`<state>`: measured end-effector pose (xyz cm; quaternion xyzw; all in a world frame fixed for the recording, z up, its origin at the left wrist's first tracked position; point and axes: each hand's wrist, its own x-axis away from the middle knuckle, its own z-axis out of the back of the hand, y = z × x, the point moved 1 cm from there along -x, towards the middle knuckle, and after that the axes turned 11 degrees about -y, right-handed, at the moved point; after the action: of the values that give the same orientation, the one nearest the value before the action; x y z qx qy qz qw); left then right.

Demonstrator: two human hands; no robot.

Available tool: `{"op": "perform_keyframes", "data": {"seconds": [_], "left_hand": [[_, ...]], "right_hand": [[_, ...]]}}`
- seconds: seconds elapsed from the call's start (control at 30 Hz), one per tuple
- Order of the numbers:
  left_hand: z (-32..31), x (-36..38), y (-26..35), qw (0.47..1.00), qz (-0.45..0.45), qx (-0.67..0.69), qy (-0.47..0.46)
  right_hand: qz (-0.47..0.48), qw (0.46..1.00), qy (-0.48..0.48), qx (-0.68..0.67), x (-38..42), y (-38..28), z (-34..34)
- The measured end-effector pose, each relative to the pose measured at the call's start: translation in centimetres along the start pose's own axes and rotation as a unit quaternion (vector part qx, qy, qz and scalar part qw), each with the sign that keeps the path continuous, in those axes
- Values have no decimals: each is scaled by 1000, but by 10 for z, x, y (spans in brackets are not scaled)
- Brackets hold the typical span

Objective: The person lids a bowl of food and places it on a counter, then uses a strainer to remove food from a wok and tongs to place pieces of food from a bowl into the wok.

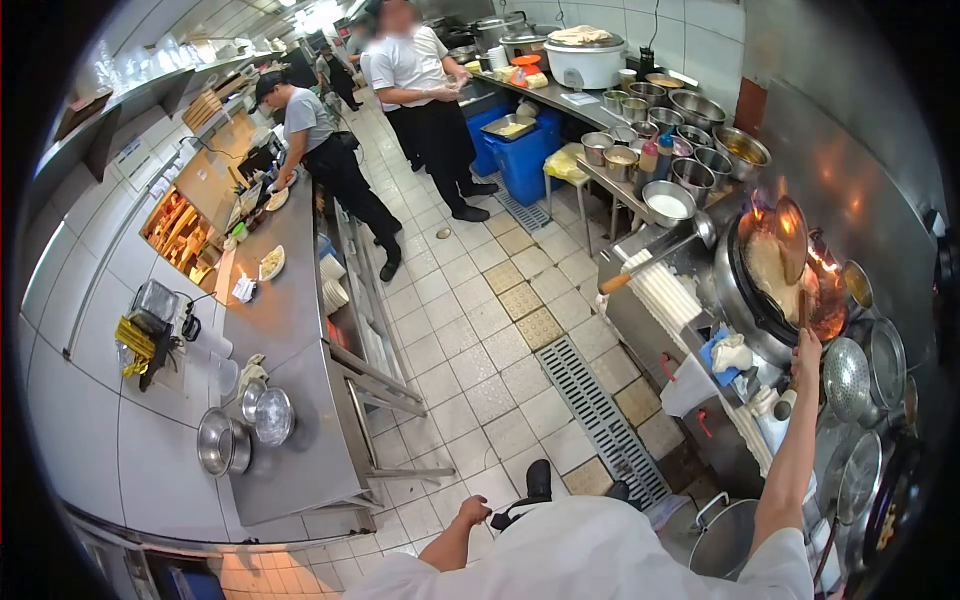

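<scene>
My right hand [806, 352] is closed around the handle of a ladle [792, 225], with the arm stretched out to the right. The ladle's bowl is over a wok [752, 298] holding pale, bubbling food or liquid [768, 262]. Flames [828, 300] flare along the wok's right side. Down by my body, my left hand [473, 510] hangs with its fingers curled, beside a black strip at my waist. Whatever those fingers may hold is hidden. A second ladle with a wooden handle [618, 284] rests across the stove's near edge.
Metal pots, squeeze bottles [648, 157] and a white bowl [668, 202] crowd the counter beyond the wok. Strainers [847, 378] hang at right. A floor drain [600, 415] runs beside the stove. Co-workers [425, 90] stand farther back. Bowls [222, 440] sit on the left counter.
</scene>
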<state>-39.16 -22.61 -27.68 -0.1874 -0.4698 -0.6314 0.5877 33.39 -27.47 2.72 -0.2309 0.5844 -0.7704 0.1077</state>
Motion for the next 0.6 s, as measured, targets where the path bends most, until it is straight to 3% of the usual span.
{"op": "perform_keyframes", "data": {"seconds": [0.07, 0.13, 0.2, 0.27, 0.4, 0.47, 0.53, 0.6], "left_hand": [[6, 2, 7, 1000, 7, 2, -7], [4, -10, -1, 998, -37, -41, 35], [8, -12, 4, 1000, 13, 21, -19], [4, -25, -3, 1000, 10, 18, -18], [8, -35, -2, 994, 3, 105, -18], [12, -35, 5, 996, 3, 92, -22], [15, -25, 15, 995, 26, 82, -44], [14, -28, 13, 996, 20, 83, -39]], "right_hand": [[-8, 999, -15, -37, 0, -4, 10], [47, 997, -34, -42, 5, -8, 17], [144, 990, 6, 3, -18, 37, 16], [47, 998, -11, 48, 27, 13, 5], [74, 997, -18, 18, 0, 24, 36], [194, 965, 42, 171, 2, 38, 43], [190, 962, 39, 189, 20, 29, 36], [100, 986, 15, 134, -1, 39, 56]]}}
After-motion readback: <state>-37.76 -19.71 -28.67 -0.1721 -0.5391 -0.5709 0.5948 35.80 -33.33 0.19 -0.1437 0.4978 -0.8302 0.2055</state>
